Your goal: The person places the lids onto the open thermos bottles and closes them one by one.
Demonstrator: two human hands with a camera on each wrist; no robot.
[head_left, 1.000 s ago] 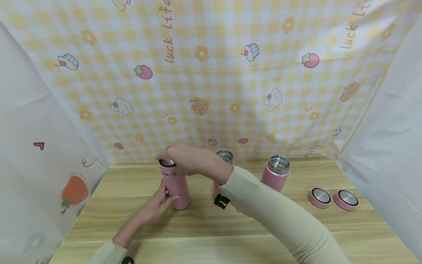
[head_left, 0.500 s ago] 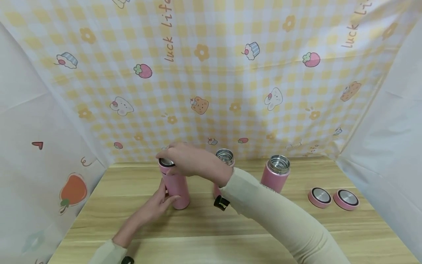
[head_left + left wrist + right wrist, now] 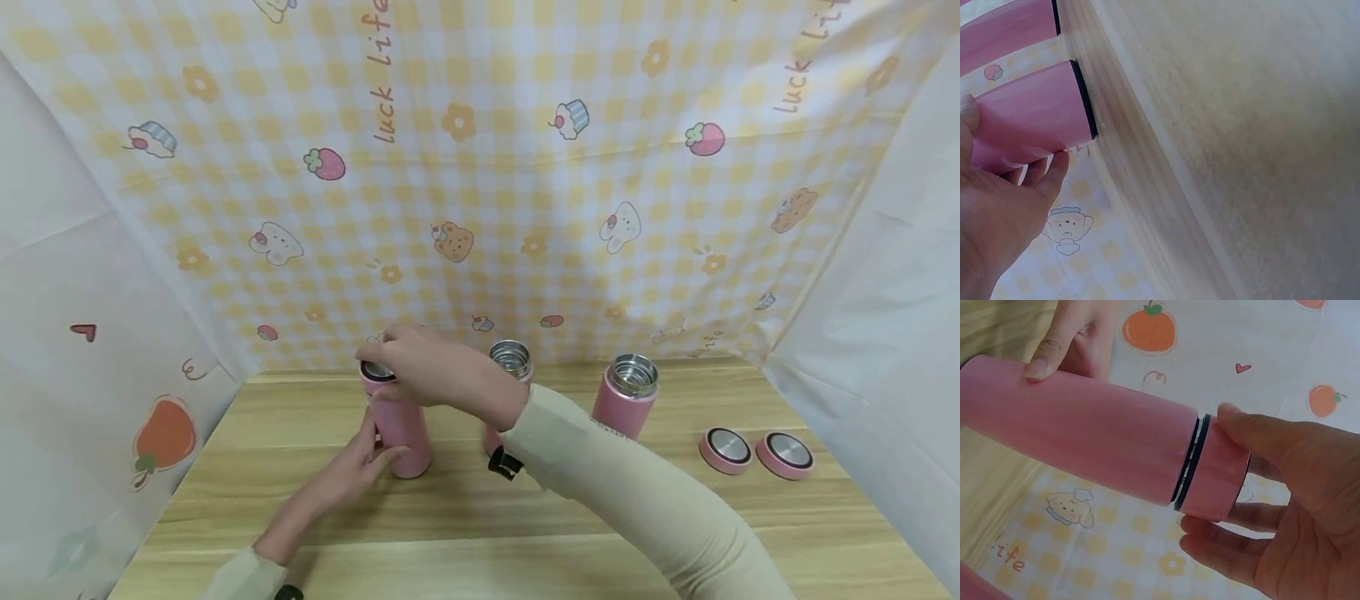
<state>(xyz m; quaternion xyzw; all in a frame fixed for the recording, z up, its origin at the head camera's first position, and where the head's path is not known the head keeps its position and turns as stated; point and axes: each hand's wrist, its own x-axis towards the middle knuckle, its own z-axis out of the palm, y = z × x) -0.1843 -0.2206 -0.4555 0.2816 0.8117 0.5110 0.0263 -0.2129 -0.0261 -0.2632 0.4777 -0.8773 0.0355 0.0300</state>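
A pink thermos bottle [image 3: 403, 437] stands upright on the left part of the table. My left hand [image 3: 363, 462] grips its body low down, thumb in front and fingers behind, as the left wrist view also shows. From above, my right hand [image 3: 427, 367] holds the pink lid [image 3: 1219, 469] by its rim, thumb on one side and fingers on the other. In the right wrist view a thin gap with a dark ring shows between lid and body. The lid's silver top [image 3: 377, 369] is partly covered by the hand.
Two pink thermos bottles without lids, a middle one [image 3: 512, 360] partly behind the right wrist and a right one [image 3: 626, 404], stand on the wooden table [image 3: 420, 558]. Two pink lids [image 3: 725, 451] lie at the right. A checked cloth [image 3: 480, 192] hangs behind.
My right hand's fingers have shifted slightly round the lid, and the gap line on the side shows less. The left hand and the other bottles and lids stay in place.
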